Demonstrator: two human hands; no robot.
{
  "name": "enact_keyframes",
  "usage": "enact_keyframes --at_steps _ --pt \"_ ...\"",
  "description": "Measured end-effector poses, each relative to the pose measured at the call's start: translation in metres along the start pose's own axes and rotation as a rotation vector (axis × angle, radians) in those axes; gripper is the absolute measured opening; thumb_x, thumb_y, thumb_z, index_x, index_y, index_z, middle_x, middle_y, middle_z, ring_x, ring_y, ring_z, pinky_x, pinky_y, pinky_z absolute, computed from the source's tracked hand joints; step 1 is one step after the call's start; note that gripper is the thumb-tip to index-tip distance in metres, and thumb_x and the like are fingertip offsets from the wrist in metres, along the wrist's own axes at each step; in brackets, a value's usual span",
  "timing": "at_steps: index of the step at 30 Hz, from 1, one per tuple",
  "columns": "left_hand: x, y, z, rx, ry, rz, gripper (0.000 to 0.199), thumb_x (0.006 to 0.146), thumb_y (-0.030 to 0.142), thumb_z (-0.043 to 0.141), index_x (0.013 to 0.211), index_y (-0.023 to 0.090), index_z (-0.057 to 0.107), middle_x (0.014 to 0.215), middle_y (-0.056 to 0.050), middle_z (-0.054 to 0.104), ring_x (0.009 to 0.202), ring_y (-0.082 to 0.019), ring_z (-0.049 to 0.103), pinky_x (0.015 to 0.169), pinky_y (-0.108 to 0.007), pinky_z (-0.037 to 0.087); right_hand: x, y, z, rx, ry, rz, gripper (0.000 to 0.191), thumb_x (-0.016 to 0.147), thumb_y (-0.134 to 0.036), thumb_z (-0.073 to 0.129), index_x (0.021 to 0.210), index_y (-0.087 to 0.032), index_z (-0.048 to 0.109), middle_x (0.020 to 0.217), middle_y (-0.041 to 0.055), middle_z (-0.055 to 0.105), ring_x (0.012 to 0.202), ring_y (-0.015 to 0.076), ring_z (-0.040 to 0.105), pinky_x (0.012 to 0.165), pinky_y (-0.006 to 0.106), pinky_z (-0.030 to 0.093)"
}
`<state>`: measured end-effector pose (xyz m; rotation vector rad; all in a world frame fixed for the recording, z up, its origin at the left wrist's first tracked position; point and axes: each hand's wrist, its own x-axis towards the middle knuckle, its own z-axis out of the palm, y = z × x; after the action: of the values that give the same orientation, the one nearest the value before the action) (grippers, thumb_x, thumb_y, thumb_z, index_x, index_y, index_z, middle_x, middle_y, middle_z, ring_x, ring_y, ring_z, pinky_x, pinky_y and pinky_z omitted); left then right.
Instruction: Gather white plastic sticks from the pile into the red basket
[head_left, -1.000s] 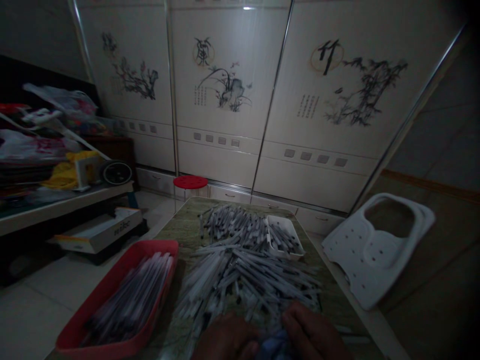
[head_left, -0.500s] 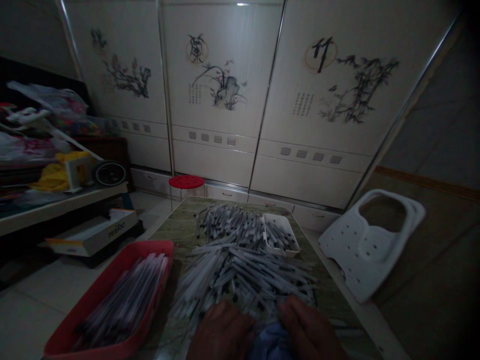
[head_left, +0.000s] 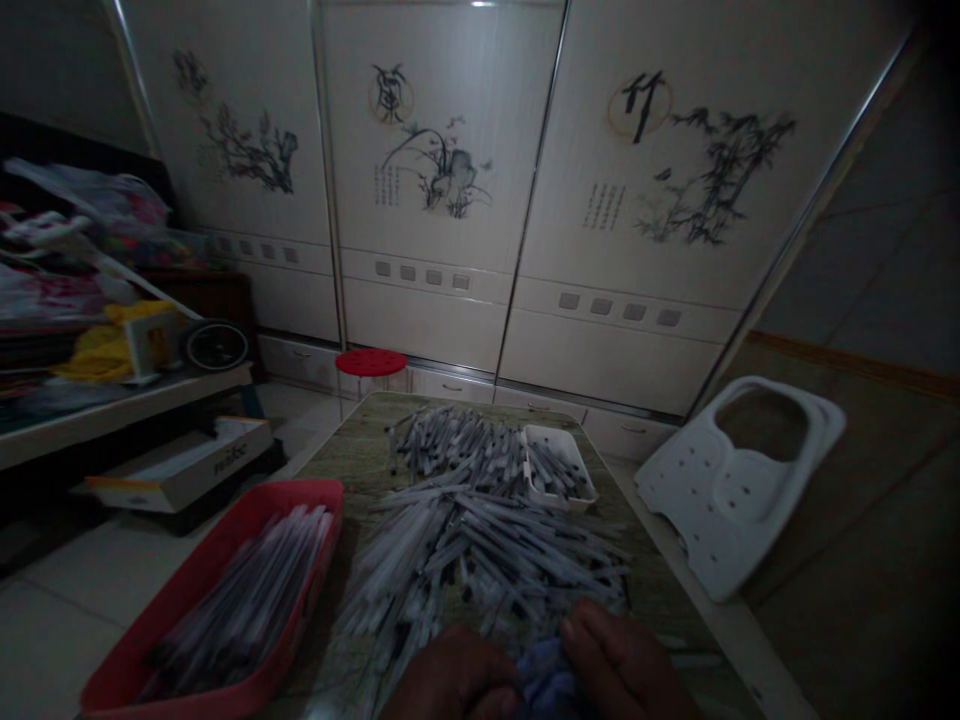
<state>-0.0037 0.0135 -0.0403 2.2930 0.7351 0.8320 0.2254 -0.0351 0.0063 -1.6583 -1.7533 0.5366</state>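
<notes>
At the table's near edge my left hand (head_left: pixel 456 675) is closed, its fingers curled inward. My right hand (head_left: pixel 624 660) is closed too, a short way to the right. Crumpled blue fabric (head_left: pixel 546 672) shows between the two hands. What the fingers hold is dark and hidden. Just beyond my hands lies a wide heap of slim translucent pens (head_left: pixel 525 540), some with dark ends. Behind that heap is a pile of shorter grey-and-black pen parts (head_left: pixel 457 440). A white tray (head_left: pixel 592 490) at the right holds more of these. More pens fill a red tray (head_left: pixel 97 690) at the left.
The patterned table (head_left: pixel 345 450) carries the heaps. A red stool (head_left: pixel 371 362) stands behind it. A white plastic chair or stool (head_left: pixel 720 500) is at the right. On the left are a cluttered bench (head_left: pixel 187 385) and an open shoebox (head_left: pixel 180 480) below it.
My left hand has shifted slightly lower and turned, and its fingers have curled toward the right hand. The right hand has moved little. The pen heaps look the same.
</notes>
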Motion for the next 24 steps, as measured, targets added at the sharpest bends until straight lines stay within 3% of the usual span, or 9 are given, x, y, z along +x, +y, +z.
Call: enact_keyframes --at_steps 6,9,14,18,20,24 --pt "0.004 -0.002 0.005 0.263 0.087 0.052 0.026 0.099 0.036 0.050 0.087 0.023 0.070 0.076 -0.004 0.073 0.073 -0.019 0.062 0.070 -0.031 0.044 0.004 0.003 0.006 0.002 -0.005 0.044 0.051 0.104 -0.059 0.031 0.071 -0.025 0.050 0.063 -0.0043 0.052 0.062 0.0167 0.056 0.062 0.029 0.037" --pt "0.005 0.000 -0.001 0.399 0.080 0.069 0.010 0.094 0.026 0.061 0.096 0.024 0.070 0.081 -0.003 0.074 0.076 -0.020 0.064 0.072 -0.033 0.046 0.006 -0.001 0.004 0.017 -0.028 0.089 0.051 0.104 -0.061 0.030 0.072 -0.026 0.047 0.064 -0.0047 0.050 0.063 0.0173 0.055 0.063 0.029 0.037" --pt "0.007 0.008 -0.007 0.397 0.077 0.031 0.011 0.093 0.022 0.061 0.099 0.025 0.070 0.086 -0.004 0.076 0.080 -0.022 0.067 0.073 -0.034 0.049 0.008 -0.012 0.001 0.139 -0.030 0.159 0.051 0.103 -0.064 0.033 0.073 -0.026 0.047 0.067 -0.0044 0.049 0.067 0.0177 0.053 0.064 0.029 0.039" --pt "0.010 0.015 -0.009 0.327 0.029 -0.027 0.016 0.093 0.023 0.059 0.101 0.025 0.073 0.086 -0.004 0.077 0.082 -0.024 0.069 0.074 -0.036 0.051 0.007 -0.017 0.006 0.308 -0.049 0.176 0.050 0.097 -0.069 0.044 0.085 -0.023 0.061 0.067 -0.0047 0.051 0.064 0.0168 0.051 0.061 0.028 0.039" --pt "0.012 0.017 -0.012 0.267 0.025 -0.049 0.021 0.095 0.028 0.059 0.109 0.026 0.074 0.092 -0.005 0.078 0.087 -0.025 0.070 0.078 -0.037 0.053 0.007 -0.017 0.005 0.376 -0.086 0.188 0.049 0.092 -0.068 0.053 0.090 -0.021 0.065 0.067 -0.0046 0.054 0.062 0.0159 0.051 0.060 0.027 0.040" --pt "0.015 0.017 -0.021 0.209 0.155 -0.213 0.039 0.102 0.034 0.050 0.137 0.025 0.063 0.118 -0.010 0.075 0.109 -0.026 0.067 0.094 -0.041 0.053 0.009 -0.012 -0.015 0.488 -0.043 0.318 0.043 0.091 -0.064 0.058 0.088 -0.022 0.064 0.066 -0.0046 0.058 0.058 0.0147 0.053 0.055 0.025 0.042"
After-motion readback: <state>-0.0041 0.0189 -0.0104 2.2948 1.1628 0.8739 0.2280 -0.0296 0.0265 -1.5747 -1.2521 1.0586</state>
